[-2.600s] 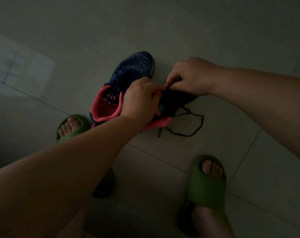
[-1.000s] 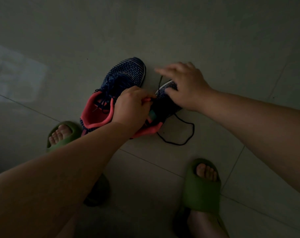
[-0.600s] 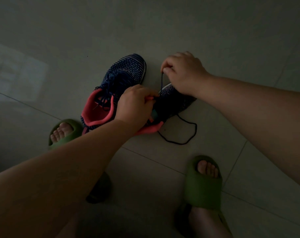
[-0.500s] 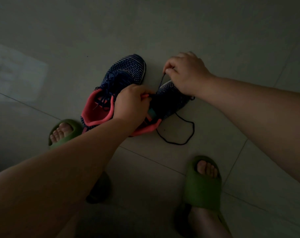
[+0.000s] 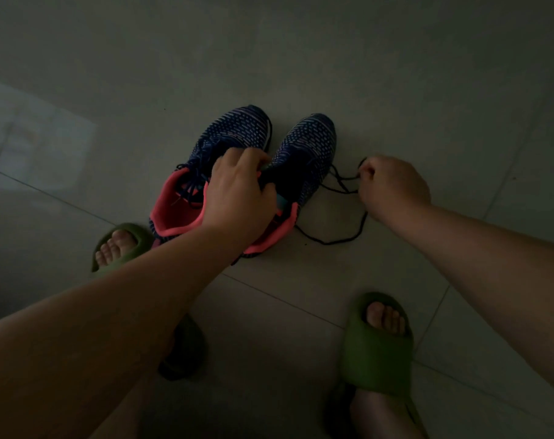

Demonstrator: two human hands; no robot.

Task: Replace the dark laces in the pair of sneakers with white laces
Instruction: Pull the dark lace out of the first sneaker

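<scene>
On the floor, the right sneaker is gripped at its tongue by the left hand; its dark lace is pinched in the right hand fingers, just beside the shoe.

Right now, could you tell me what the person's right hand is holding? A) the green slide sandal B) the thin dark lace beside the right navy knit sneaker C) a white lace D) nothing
B: the right hand pinches the thin dark lace, which trails loose from the right navy knit sneaker onto the floor.
</scene>
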